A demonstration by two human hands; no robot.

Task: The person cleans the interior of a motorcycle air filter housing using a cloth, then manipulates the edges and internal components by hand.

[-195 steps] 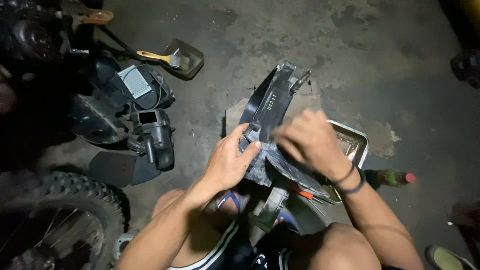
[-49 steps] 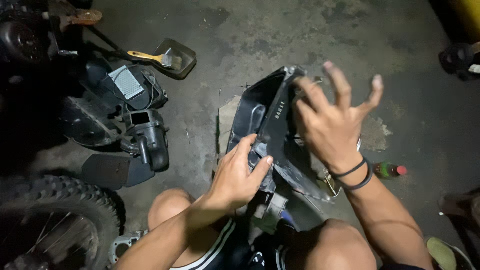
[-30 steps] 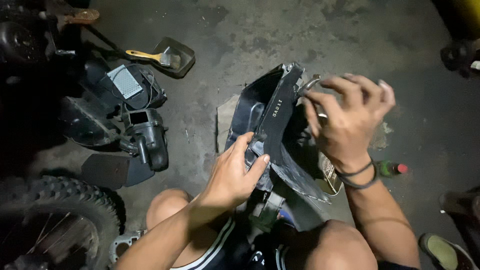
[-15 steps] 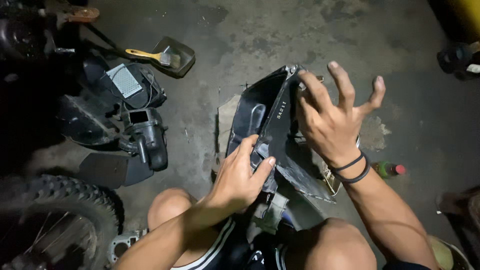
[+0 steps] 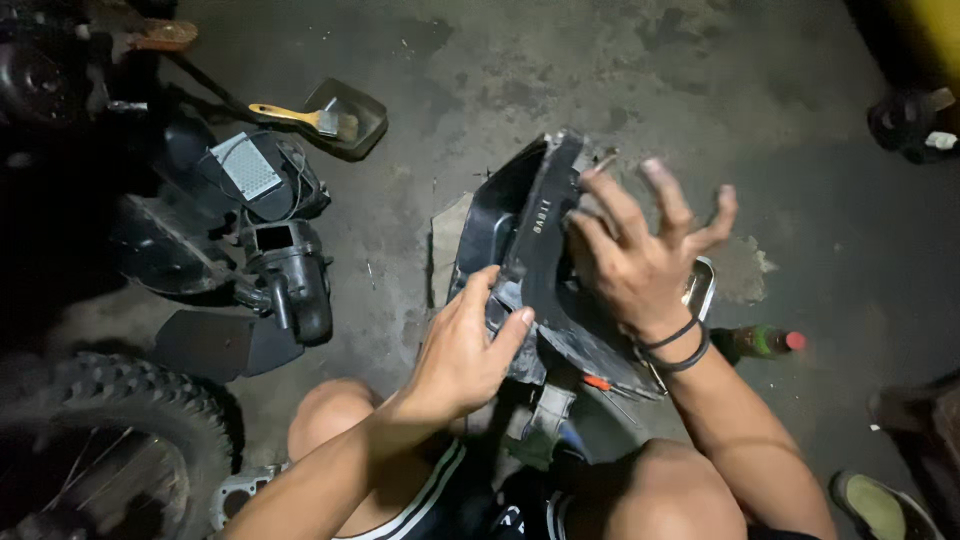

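Black moulded plastic makes up the curved motorcycle housing part (image 5: 530, 240) that sits between the knees, propped over the stained concrete floor (image 5: 600, 70) with its hollow side turned toward the left. The left hand (image 5: 465, 350) grasps its lower edge, thumb on one face and fingers wrapped round the other, so the piece is steadied from below. The right hand (image 5: 640, 265) is released: its fingers (image 5: 665, 195) are spread wide and lifted, with only the palm and fingertips near the outer rim, gripping nothing. Two dark bands circle that wrist.

To handle this well, I judge the left grip should stay low and firm, since it alone carries the weight while the other hand is open. The spread hand would do best to press flat on a broad face rather than on the thin rim, which looks likely to flex. A shallow metal tray (image 5: 700, 290) lies just behind the part, and a green bottle with a red cap (image 5: 765, 342) rests near the right forearm; both could be knocked by a swinging elbow.

Off to the left lie a dark engine air-box assembly (image 5: 285, 270), a wooden-handled brush in a black tray (image 5: 300, 117), and a knobbly tyre (image 5: 110, 440).
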